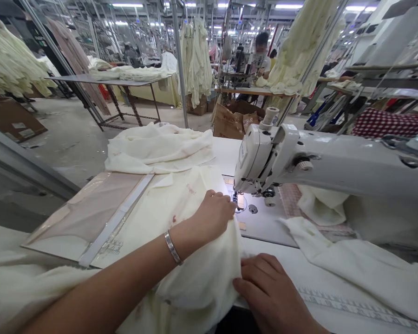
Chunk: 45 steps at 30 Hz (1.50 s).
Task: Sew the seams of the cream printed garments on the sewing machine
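Note:
A cream fabric piece [181,204] lies spread over the white sewing table [285,269] and runs up to the needle of a white sewing machine [299,162]. My left hand [214,215], with a silver bracelet on the wrist, has its fingers curled on the fabric's edge right beside the presser foot [237,200]. My right hand [268,287] pinches the same fabric's lower edge near the table's front, with the cloth bunched between both hands.
A clear plastic guide sheet [87,218] lies on the table's left. More cream cloth is piled behind [160,146] and to the right [362,264]. Hanging garments, metal tables, cardboard boxes [233,121] and a seated person [263,55] fill the workshop behind.

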Tool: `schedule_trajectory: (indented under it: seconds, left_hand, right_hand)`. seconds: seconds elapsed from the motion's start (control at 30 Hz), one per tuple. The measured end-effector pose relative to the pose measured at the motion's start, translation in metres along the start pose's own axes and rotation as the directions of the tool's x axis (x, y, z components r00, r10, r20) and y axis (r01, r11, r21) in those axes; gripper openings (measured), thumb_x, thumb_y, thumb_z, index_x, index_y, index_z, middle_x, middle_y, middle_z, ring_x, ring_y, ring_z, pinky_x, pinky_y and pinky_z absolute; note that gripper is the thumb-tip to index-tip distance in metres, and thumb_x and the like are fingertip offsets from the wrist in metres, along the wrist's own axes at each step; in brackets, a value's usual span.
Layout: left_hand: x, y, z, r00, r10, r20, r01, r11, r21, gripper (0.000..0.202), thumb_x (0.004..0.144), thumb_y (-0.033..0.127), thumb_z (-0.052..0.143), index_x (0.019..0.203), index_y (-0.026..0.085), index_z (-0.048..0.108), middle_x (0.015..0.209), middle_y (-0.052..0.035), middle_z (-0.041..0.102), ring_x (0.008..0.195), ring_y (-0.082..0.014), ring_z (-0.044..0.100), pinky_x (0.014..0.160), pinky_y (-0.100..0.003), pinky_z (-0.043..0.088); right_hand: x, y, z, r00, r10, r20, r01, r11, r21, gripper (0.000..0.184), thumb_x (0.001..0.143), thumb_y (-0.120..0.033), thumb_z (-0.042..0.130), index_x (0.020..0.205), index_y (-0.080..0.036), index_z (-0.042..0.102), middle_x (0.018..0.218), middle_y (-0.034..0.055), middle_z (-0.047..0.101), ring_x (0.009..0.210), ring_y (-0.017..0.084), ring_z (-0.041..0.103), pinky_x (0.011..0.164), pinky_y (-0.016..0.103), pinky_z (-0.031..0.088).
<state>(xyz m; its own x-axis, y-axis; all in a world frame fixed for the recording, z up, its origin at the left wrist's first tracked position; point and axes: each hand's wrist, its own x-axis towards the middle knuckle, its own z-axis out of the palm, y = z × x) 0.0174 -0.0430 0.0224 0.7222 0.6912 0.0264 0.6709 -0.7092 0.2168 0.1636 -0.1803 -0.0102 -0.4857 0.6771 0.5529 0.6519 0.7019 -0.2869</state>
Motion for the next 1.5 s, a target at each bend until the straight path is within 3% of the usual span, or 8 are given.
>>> schedule_trajectory:
  seconds: [0.17, 0.4, 0.57, 0.67, 0.8, 1.03, 1.37, 1.5]
  left_hand:
    - [-0.002, -0.003, 0.003, 1.000, 0.017, -0.021, -0.017, 1.000, -0.011, 0.012, 0.084, 0.013, 0.049, 0.078, 0.017, 0.059, 0.081, -0.0028, 0.058, 0.080, -0.0185, 0.054, 0.082, -0.039, 0.033]
    - [0.004, 0.002, 0.005, 0.993, -0.043, -0.109, 0.048, 0.998, 0.042, 0.013, 0.083, 0.011, 0.047, 0.075, 0.015, 0.056, 0.087, -0.0081, 0.055, 0.088, -0.0246, 0.049, 0.080, -0.043, 0.034]
    - [-0.009, 0.019, 0.017, 0.997, -0.019, -0.073, 0.023, 0.998, 0.060, 0.014, 0.082, 0.006, 0.044, 0.086, 0.012, 0.056, 0.084, -0.0102, 0.055, 0.080, -0.0230, 0.050, 0.068, -0.036, 0.041]
    - [-0.028, 0.019, 0.027, 0.992, 0.046, -0.120, -0.040, 0.998, 0.044, 0.019, 0.084, 0.012, 0.046, 0.102, 0.010, 0.053, 0.106, -0.0138, 0.056, 0.098, -0.0268, 0.050, 0.085, -0.044, 0.040]
    - [-0.038, -0.002, 0.029, 0.972, 0.172, -0.160, -0.178, 0.984, -0.025, 0.032, 0.092, 0.027, 0.042, 0.123, 0.017, 0.042, 0.134, -0.0104, 0.041, 0.125, -0.0258, 0.034, 0.103, -0.052, 0.023]
    - [-0.015, -0.029, 0.018, 0.971, 0.207, -0.124, -0.214, 0.976, -0.048, 0.033, 0.093, 0.033, 0.042, 0.124, 0.020, 0.043, 0.133, -0.0087, 0.043, 0.123, -0.0229, 0.039, 0.105, -0.049, 0.022]
    - [-0.010, -0.033, 0.019, 0.963, 0.237, -0.130, -0.240, 0.971, -0.008, 0.031, 0.093, 0.031, 0.041, 0.122, 0.019, 0.044, 0.130, -0.0101, 0.044, 0.123, -0.0243, 0.038, 0.103, -0.051, 0.023]
    - [-0.008, -0.034, 0.019, 0.930, 0.313, -0.192, -0.322, 0.947, -0.017, 0.022, 0.093, 0.026, 0.042, 0.111, 0.019, 0.052, 0.116, -0.0091, 0.053, 0.108, -0.0219, 0.049, 0.101, -0.048, 0.027]
  right_hand:
    - [0.008, 0.013, -0.008, 0.997, -0.062, 0.046, 0.064, 0.997, -0.044, 0.023, 0.086, -0.003, 0.039, 0.082, -0.016, 0.057, 0.086, 0.0035, 0.064, 0.097, 0.015, 0.056, 0.092, 0.034, 0.032]
    - [0.005, 0.021, -0.005, 0.994, -0.034, 0.107, 0.026, 0.997, 0.068, 0.023, 0.079, 0.000, 0.040, 0.083, -0.016, 0.056, 0.083, 0.0050, 0.062, 0.081, 0.015, 0.055, 0.073, 0.032, 0.039]
    - [0.010, 0.021, -0.008, 0.995, -0.058, 0.085, 0.049, 0.994, 0.101, 0.022, 0.081, -0.001, 0.041, 0.086, -0.017, 0.055, 0.079, 0.0036, 0.062, 0.078, 0.014, 0.055, 0.071, 0.031, 0.041]
    - [0.012, 0.025, -0.009, 0.992, -0.079, 0.098, 0.069, 0.992, 0.110, 0.020, 0.084, -0.006, 0.039, 0.087, -0.018, 0.055, 0.077, 0.0033, 0.061, 0.075, 0.014, 0.055, 0.070, 0.030, 0.042]
    - [0.017, 0.033, -0.008, 0.989, -0.103, 0.106, 0.095, 0.992, 0.085, 0.021, 0.084, -0.004, 0.039, 0.085, -0.017, 0.056, 0.073, 0.0023, 0.059, 0.072, 0.014, 0.054, 0.067, 0.029, 0.041]
    - [0.033, 0.042, -0.004, 0.990, -0.097, 0.103, 0.094, 0.995, 0.033, 0.022, 0.084, -0.002, 0.041, 0.085, -0.015, 0.059, 0.071, 0.0032, 0.061, 0.076, 0.014, 0.056, 0.075, 0.031, 0.043]
    - [0.035, 0.043, 0.001, 0.996, -0.059, 0.073, 0.060, 0.998, -0.009, 0.018, 0.084, -0.006, 0.045, 0.085, -0.015, 0.061, 0.072, 0.0038, 0.061, 0.078, 0.016, 0.057, 0.076, 0.033, 0.046]
    - [0.035, 0.043, 0.000, 0.997, -0.081, 0.001, 0.081, 0.989, -0.125, 0.017, 0.083, -0.007, 0.047, 0.084, -0.015, 0.062, 0.086, 0.0073, 0.065, 0.083, 0.017, 0.058, 0.075, 0.033, 0.046]
